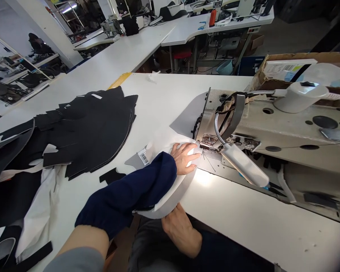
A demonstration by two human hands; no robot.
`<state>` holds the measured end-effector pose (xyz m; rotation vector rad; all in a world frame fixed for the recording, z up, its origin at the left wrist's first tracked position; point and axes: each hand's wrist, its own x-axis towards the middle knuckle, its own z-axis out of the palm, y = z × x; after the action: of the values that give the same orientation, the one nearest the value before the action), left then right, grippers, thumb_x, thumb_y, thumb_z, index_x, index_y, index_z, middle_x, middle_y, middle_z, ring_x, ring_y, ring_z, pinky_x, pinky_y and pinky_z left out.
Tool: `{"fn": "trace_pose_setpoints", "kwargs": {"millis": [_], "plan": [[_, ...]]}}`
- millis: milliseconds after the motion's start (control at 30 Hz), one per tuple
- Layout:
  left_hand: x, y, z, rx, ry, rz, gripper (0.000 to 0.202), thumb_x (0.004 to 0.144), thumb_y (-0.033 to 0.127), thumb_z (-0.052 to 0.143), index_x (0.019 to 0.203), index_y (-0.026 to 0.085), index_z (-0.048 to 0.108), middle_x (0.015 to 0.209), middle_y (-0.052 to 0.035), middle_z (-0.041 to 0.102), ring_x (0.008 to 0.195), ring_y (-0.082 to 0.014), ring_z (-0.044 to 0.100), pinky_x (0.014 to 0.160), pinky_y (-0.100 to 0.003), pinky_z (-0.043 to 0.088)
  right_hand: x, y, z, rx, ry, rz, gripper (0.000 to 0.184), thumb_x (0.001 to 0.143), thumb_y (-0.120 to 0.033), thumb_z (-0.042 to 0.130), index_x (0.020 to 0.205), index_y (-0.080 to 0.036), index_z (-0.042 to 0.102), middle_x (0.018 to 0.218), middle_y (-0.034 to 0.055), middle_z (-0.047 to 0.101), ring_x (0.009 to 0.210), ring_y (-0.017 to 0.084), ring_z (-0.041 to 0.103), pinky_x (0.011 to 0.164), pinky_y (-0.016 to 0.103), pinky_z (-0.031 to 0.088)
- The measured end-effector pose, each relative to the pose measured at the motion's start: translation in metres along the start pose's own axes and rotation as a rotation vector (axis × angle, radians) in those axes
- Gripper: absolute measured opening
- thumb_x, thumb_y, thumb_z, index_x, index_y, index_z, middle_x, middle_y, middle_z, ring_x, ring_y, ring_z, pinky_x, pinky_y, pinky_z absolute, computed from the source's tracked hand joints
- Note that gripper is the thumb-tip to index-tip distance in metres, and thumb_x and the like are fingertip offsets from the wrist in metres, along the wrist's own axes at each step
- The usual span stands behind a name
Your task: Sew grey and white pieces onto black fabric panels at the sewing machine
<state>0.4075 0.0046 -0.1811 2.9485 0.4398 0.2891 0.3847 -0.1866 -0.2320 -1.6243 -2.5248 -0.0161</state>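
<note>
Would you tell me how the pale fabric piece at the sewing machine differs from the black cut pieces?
The pale piece is white, the black cut pieces black and overlapping in a pile. The pale piece lies under the left hand by the presser foot; the black pieces lie untouched. Both have curved edges.

A gooseneck lamp (243,165) throws hard white glare onto the bench (257,226) just below the fingers (185,158). Away from the fingers, the room light is soft, shadows are faint, and the wide lens bends the frame edges.
</note>
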Motion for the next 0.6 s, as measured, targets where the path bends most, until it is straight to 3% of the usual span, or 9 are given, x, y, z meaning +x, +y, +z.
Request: {"fn": "trace_pose_setpoints", "kwargs": {"millis": [167, 300, 367, 467, 533, 600], "plan": [[0.021, -0.006, 0.003, -0.003, 0.02, -0.031, 0.041, 0.078, 0.039, 0.057, 0.116, 0.025, 0.061, 0.133, -0.0097, 0.045, 0.118, -0.0282, 0.042, 0.101, -0.051, 0.028, 0.006, 0.013, -0.004, -0.006, 0.119, 0.05, 0.041, 0.075, -0.01, 0.057, 0.116, -0.008, 0.062, 0.12, 0.0197, 0.059, 0.112, 0.034, 0.05, 0.096, 0.053, 0.037], [0.025, 0.002, -0.012, 0.008, -0.035, 0.054, 0.027, 0.085, 0.035, 0.049, 0.103, 0.022, 0.065, 0.125, -0.008, 0.053, 0.118, -0.0278, 0.041, 0.105, -0.053, 0.022, 0.012, 0.02, -0.018, -0.03, 0.049, 0.01, 0.026, 0.076, -0.008, 0.055, 0.099, -0.008, 0.068, 0.1, 0.0184, 0.066, 0.099, 0.032, 0.057, 0.09, 0.051, 0.04], [0.011, 0.015, -0.027, 0.0, -0.136, 0.141, 0.028, 0.085, 0.041, 0.05, 0.093, 0.02, 0.066, 0.116, -0.0064, 0.058, 0.111, -0.0264, 0.045, 0.105, -0.051, 0.025, 0.013, 0.022, -0.028, -0.022, -0.023, -0.036, 0.02, 0.076, -0.006, 0.053, 0.089, -0.009, 0.069, 0.087, 0.0169, 0.068, 0.088, 0.029, 0.06, 0.079, 0.047, 0.045], [-0.021, 0.039, -0.046, 0.021, -0.305, 0.151, 0.041, 0.077, 0.051, 0.057, 0.093, 0.014, 0.064, 0.104, -0.0086, 0.06, 0.099, -0.0257, 0.048, 0.087, -0.044, 0.042, 0.013, 0.022, -0.039, 0.008, -0.168, -0.084, 0.018, 0.072, -0.001, 0.052, 0.073, -0.013, 0.066, 0.064, 0.009, 0.065, 0.061, 0.021, 0.059, 0.056, 0.035, 0.043], [-0.039, 0.051, -0.052, 0.043, -0.365, 0.082, 0.04, 0.076, 0.04, 0.057, 0.104, 0.011, 0.06, 0.113, -0.0098, 0.057, 0.099, -0.0254, 0.046, 0.076, -0.039, 0.046, 0.011, 0.021, -0.042, 0.021, -0.232, -0.109, 0.019, 0.069, 0.0, 0.053, 0.068, -0.015, 0.064, 0.057, 0.0051, 0.062, 0.051, 0.017, 0.055, 0.049, 0.031, 0.037], [-0.05, 0.056, -0.051, 0.047, -0.389, 0.025, 0.042, 0.075, 0.029, 0.053, 0.113, 0.011, 0.055, 0.126, -0.0084, 0.051, 0.101, -0.0242, 0.044, 0.075, -0.036, 0.046, 0.008, 0.02, -0.041, 0.009, -0.225, -0.12, 0.017, 0.068, 0.0, 0.054, 0.066, -0.015, 0.063, 0.057, 0.0045, 0.062, 0.051, 0.017, 0.054, 0.049, 0.03, 0.035]]}}
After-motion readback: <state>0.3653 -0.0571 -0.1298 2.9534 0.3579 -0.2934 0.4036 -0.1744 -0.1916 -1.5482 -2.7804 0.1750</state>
